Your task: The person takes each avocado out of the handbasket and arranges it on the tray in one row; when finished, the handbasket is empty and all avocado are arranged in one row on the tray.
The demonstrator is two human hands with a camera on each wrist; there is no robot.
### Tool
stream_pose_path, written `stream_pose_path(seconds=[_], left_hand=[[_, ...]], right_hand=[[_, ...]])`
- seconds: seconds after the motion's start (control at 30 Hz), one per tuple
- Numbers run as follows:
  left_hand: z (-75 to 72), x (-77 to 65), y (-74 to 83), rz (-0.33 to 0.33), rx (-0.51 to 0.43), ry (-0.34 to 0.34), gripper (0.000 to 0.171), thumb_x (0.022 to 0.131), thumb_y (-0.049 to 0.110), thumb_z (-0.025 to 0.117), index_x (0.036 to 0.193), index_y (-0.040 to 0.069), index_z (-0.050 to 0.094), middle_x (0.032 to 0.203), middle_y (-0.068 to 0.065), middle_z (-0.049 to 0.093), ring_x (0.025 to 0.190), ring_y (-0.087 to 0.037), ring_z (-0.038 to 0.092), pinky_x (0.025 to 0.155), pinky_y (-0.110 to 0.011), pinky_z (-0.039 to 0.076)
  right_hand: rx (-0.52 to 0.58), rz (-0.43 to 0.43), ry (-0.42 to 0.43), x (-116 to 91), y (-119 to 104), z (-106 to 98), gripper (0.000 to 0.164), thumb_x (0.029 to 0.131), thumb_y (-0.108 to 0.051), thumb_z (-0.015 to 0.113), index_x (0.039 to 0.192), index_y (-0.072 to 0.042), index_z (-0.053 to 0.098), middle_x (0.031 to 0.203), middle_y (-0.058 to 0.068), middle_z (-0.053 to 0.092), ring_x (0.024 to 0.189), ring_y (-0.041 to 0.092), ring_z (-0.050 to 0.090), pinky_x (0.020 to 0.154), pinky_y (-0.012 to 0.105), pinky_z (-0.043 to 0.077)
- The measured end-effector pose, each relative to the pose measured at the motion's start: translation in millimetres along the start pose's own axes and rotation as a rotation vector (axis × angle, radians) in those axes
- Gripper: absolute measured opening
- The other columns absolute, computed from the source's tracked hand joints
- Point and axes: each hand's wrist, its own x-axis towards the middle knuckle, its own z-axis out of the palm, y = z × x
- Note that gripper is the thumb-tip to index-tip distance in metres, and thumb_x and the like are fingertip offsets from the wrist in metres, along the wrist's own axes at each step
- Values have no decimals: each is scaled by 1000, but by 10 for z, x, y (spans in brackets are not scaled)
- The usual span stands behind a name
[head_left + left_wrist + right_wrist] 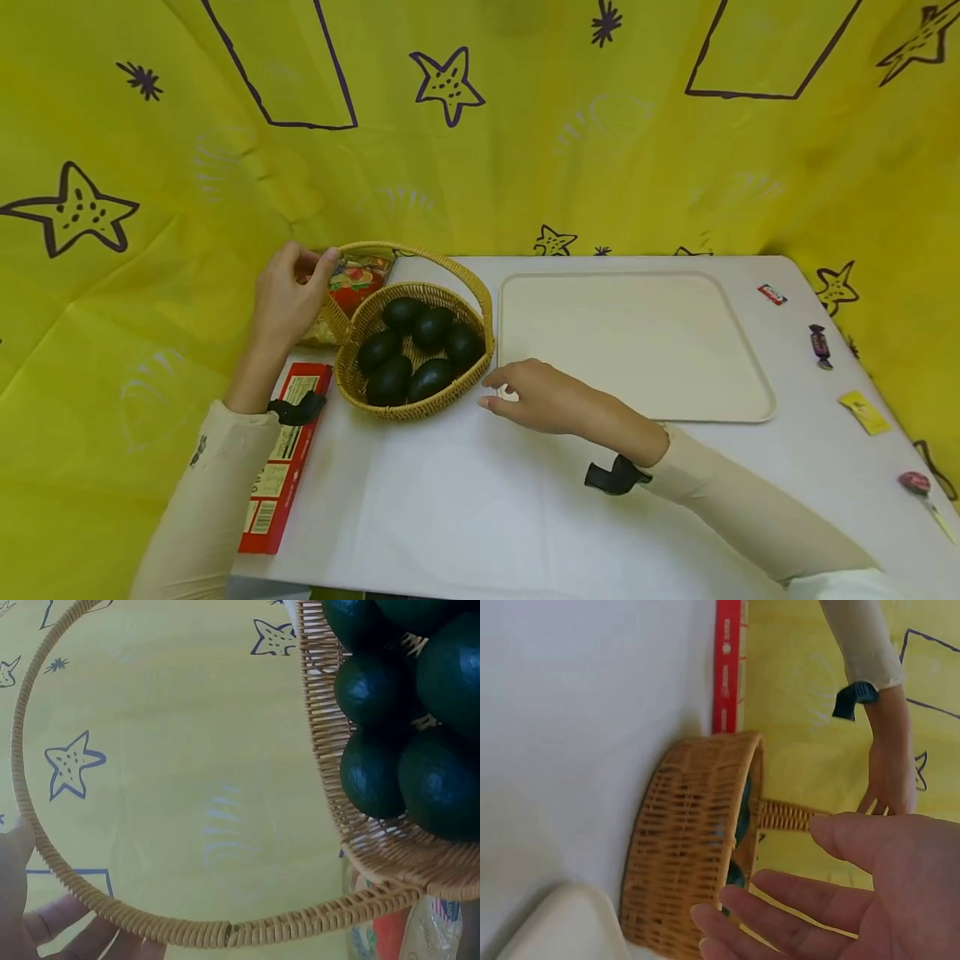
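Observation:
A wicker basket (420, 410) with a tall arched handle (180, 934) stands on the table and holds several dark green avocados (431, 381). My left hand (288, 292) holds the handle on its left side, the thumb against it and the fingers passing behind it in the left wrist view. Beside the basket's right rim hovers my right hand (543, 396), its fingers loosely bent and apart, with nothing between them. In the right wrist view those fingers (810, 900) lie in front of the basket wall; whether they touch it I cannot tell.
Right of the basket lies a cream tray (622, 346). A red box (288, 450) and a colourful food packet (360, 283) are at the left. Along the right edge lie small wrapped sweets (820, 346) and a lollipop (915, 483). Yellow cloth (510, 183) hangs behind the table.

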Motion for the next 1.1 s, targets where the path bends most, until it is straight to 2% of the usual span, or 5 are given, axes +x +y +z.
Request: stream_pose_path(seconds=[0.27, 0.47, 0.6, 0.9, 1.1], left_hand=[[-63, 29, -29, 18, 27, -57, 52, 105, 53, 60, 111, 1, 64, 110, -18, 66, 91, -26, 58, 82, -39, 44], [-194, 81, -23, -14, 45, -157, 54, 103, 58, 61, 113, 5, 67, 103, -16, 69, 61, -14, 63, 61, -27, 50], [-209, 112, -15, -20, 46, -171, 56, 102, 61, 61, 112, 6, 68, 104, -15, 71, 60, -14, 63, 62, -25, 50], [-193, 100, 13, -13, 73, -156, 55, 101, 62, 61, 106, 7, 69, 101, -16, 72, 68, -21, 64, 65, -27, 50], [-209, 102, 11, -22, 86, -151, 59, 101, 66, 58, 106, 8, 68, 101, -16, 71, 69, -23, 62, 64, -29, 48]], right_hand=[[4, -101, 42, 212, -143, 169, 37, 107, -26, 63, 129, 3, 71, 125, 15, 75, 111, 30, 73, 97, 44, 57], [43, -72, 97, 459, -274, 183, 51, 107, -27, 64, 144, 8, 58, 140, 22, 66, 119, 32, 70, 101, 45, 56], [36, -18, 148, 619, -369, 143, 59, 107, -31, 64, 152, 4, 50, 150, 21, 58, 134, 33, 61, 110, 45, 50], [-317, 149, 193, 1062, -494, 248, 60, 105, -39, 67, 141, 7, 55, 128, 20, 64, 117, 33, 66, 91, 38, 60], [-587, 314, 156, 1428, -566, 302, 38, 108, -32, 62, 125, 3, 65, 115, 14, 69, 102, 24, 71, 76, 32, 62]])
